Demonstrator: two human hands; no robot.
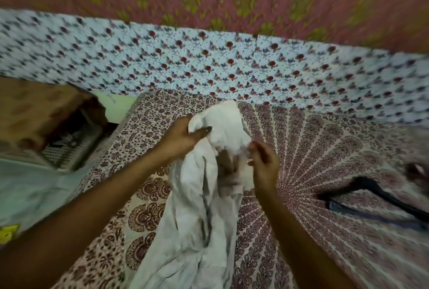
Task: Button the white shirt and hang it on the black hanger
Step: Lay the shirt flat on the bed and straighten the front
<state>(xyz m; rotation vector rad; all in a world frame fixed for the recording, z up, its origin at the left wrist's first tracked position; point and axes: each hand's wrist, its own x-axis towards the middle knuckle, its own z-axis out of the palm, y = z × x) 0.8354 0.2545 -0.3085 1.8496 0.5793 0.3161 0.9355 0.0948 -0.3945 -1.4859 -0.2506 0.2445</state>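
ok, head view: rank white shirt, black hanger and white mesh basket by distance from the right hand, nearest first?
1. white shirt: touching the right hand, centre of the bed.
2. black hanger: lying on the bed, to that hand's right.
3. white mesh basket: far left, past the bed's edge.

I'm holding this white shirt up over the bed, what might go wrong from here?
The white shirt is bunched in your left hand, so buttons could meet the wrong holes. Its lower part hangs loose over the patterned bedspread and may twist or crease.
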